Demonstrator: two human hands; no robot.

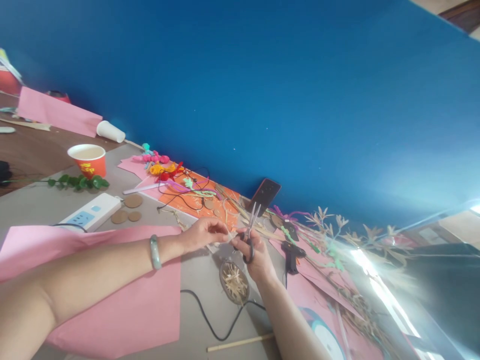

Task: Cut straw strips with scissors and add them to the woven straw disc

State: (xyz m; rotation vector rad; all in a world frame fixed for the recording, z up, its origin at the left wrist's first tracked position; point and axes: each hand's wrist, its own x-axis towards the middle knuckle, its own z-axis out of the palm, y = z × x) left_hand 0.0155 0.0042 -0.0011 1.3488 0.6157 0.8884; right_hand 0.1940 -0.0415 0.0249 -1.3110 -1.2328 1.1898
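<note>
Black-handled scissors (249,242) are held in my right hand (255,257), their blades slightly apart and pointing up, away from me. My left hand (207,234), with a pale green bangle (155,252) on its wrist, has thumb and fingers pinched together beside the right fingertips. A small pale piece seems to lie between the two hands, too blurred to make out. Just below them, an oval dish (225,287) holds dry straw-coloured bits (235,283). Pink paper (150,310) lies under my left forearm.
A black glue gun (291,256) and dry stems lie at the right. A phone (264,194) leans on the blue wall (240,90). Orange paper (189,200) bears coloured craft pieces. Left are a power strip (92,212), wooden discs (133,201), a red cup (90,162). A black cable (210,322) crosses the front.
</note>
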